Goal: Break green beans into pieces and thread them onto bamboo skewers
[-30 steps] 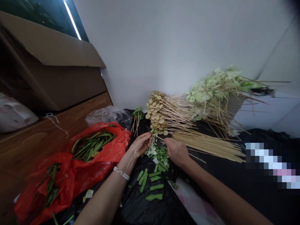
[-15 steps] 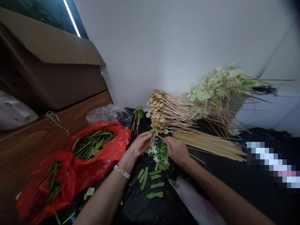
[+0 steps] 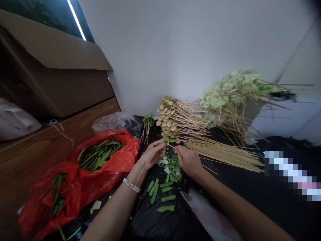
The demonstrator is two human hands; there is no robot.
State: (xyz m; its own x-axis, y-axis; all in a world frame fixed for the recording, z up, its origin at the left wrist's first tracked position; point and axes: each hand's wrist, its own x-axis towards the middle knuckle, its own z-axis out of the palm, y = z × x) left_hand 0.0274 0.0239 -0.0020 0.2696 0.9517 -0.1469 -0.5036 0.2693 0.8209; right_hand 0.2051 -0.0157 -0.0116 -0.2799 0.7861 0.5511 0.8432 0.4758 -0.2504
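My left hand (image 3: 152,154) pinches a short green vegetable piece (image 3: 165,140) at its fingertips. My right hand (image 3: 187,159) is closed round a thin bamboo skewer (image 3: 171,146) whose tip points at that piece. Both hands hover over a small heap of cut green pieces (image 3: 171,163) on black plastic sheet (image 3: 155,221). More cut green lengths (image 3: 160,192) lie nearer me, between my forearms. A beaded bracelet (image 3: 131,185) circles my left wrist.
A red bag (image 3: 82,177) of long green stalks lies left. Behind the hands are skewers of tan round slices (image 3: 167,122), a bundle of bare skewers (image 3: 223,152), cabbage skewers (image 3: 233,95) and a few green skewers (image 3: 147,122). A cardboard box (image 3: 57,80) sits on the wooden ledge.
The hands have drawn slightly closer together; the green piece in my left fingertips now meets the skewer tip. Otherwise little has moved.
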